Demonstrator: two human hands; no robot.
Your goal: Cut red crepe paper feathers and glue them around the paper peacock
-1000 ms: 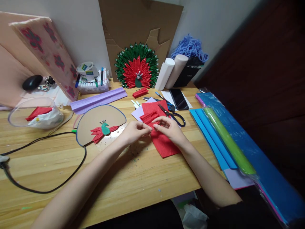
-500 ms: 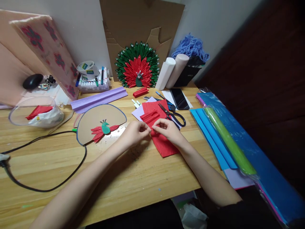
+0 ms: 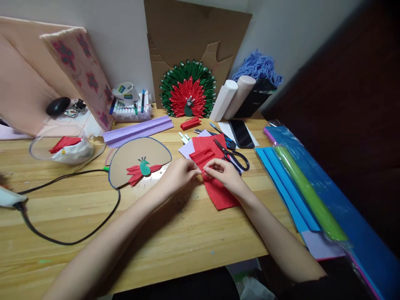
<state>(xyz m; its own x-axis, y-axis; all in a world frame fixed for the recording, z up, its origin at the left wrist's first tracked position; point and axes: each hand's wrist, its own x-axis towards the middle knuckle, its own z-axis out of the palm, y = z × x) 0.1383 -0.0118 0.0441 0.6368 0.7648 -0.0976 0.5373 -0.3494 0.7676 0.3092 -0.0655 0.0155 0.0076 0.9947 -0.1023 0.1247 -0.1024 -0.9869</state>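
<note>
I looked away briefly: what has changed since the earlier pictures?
The view turned left, so everything sits further right in frame and more of the pale handle shows. On the right hand, the index finger apparently closed toward the thumb. Nothing was visibly taken or let go; the left hand, red paper and scissors stayed as they were.

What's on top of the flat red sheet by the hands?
A folded red piece and the scissor blades lie on the red sheet. The right hand hides part of it, so anything there cannot be seen.
</note>
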